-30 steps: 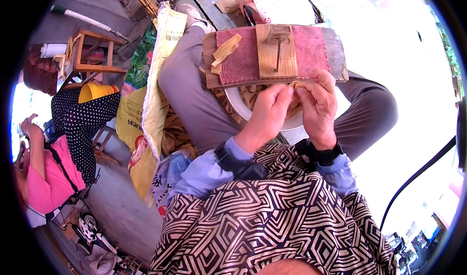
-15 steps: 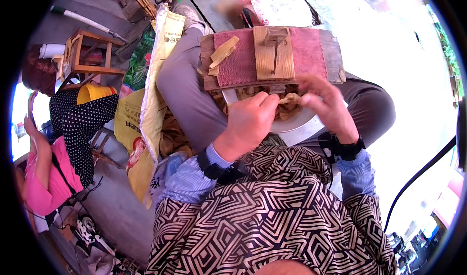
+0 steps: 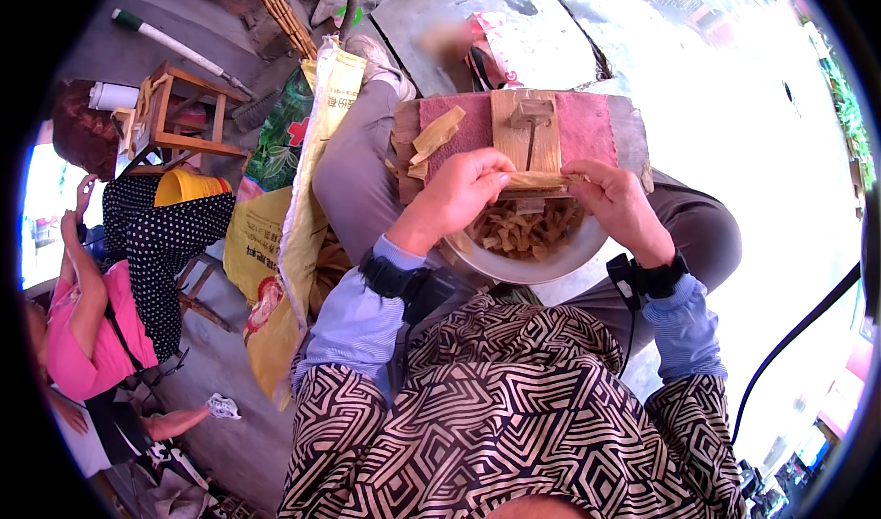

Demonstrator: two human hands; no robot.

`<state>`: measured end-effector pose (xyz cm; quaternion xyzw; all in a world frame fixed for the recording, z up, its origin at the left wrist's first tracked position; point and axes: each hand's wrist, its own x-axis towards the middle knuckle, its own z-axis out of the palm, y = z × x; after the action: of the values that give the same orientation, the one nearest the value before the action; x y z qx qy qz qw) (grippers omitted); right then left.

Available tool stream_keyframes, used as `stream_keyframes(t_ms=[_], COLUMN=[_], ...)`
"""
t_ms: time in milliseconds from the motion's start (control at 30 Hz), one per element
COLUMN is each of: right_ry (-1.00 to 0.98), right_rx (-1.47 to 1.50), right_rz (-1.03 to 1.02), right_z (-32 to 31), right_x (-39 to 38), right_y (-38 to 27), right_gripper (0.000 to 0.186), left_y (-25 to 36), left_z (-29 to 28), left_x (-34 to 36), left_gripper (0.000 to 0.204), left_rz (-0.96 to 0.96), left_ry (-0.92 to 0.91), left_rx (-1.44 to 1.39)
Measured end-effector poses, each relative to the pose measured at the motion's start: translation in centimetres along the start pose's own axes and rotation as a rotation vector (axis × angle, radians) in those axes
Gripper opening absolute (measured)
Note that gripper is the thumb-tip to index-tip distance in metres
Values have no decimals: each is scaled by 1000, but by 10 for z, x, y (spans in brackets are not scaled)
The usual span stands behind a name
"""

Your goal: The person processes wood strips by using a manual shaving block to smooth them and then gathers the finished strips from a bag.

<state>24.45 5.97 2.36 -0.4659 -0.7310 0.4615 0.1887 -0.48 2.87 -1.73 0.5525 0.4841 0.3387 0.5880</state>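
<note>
plainly, left hand (image 3: 459, 191) and right hand (image 3: 619, 202) in closed pinches at opposite ends of one tan strip (image 3: 534, 181)

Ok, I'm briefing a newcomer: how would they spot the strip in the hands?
Find the wooden board topped with a reddish pad. At its near edge, a pale yellow strip runs from the left hand to the right hand. Unlike the loose pieces at the board's left end, it is held.

It seems a simple workshop, with a board (image 3: 631, 135), a bowl (image 3: 543, 277) under its near edge and a sack (image 3: 253, 233)
</note>
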Motion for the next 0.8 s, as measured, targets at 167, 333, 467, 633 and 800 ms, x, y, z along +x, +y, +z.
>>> stream_keyframes(t_ms=[167,333,467,633,800], right_ry=[162,181,100,317,281], right_rx=[-153,-373,-501,-494,-308], right_rz=[-65,-101,-47,-415,-114], right_z=[14,25,25,32,50], right_x=[21,29,17,-4,6], right_y=[15,23,21,-10,11], right_gripper=[20,21,25,30,18], left_y=[-13,-35,-33,-19,24], left_z=[-3,5,0,22,36], left_x=[21,37,27,-7,-8], left_gripper=[12,9,8,8,19], left_rz=[-69,187,251,49,-302], left_ry=[110,331,482,176,-60], left_rx=[-19,487,757,212,-288])
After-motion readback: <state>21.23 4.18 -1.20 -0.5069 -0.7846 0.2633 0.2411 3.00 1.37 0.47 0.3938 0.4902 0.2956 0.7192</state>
